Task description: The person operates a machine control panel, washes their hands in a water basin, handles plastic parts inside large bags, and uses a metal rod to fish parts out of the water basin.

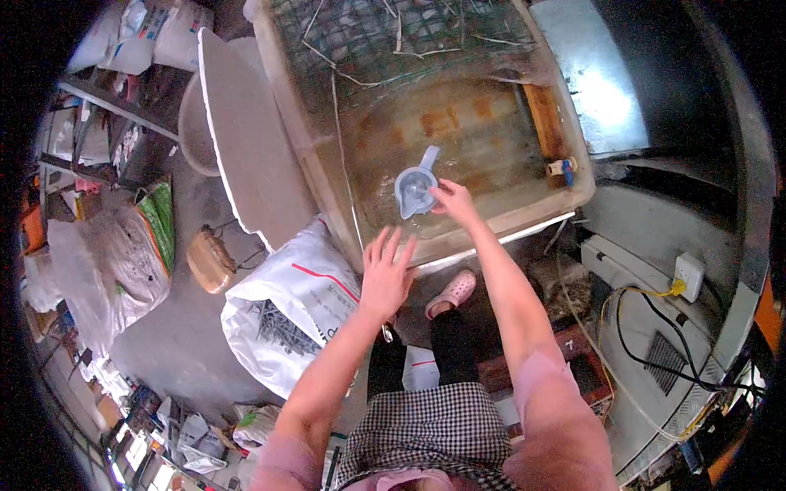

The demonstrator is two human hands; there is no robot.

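Observation:
A clear plastic measuring jug [415, 190] with a spout and a handle is over the brown water in a large plastic tub [499, 237]. Its handle points to the far side and its spout towards me. My right hand [452, 201] grips the jug's near right rim with its fingers. Over the tub's near left edge, my left hand [387, 274] has its fingers spread and holds nothing. I cannot tell whether that hand touches the edge.
Green netting [360, 37] covers the tub's far end. A wooden strip [543, 123] and a small blue-handled valve [562, 168] sit at its right side. A white sack [262, 356] of grey pieces stands at left, near a tall board [246, 139]. Cables [647, 303] run at right.

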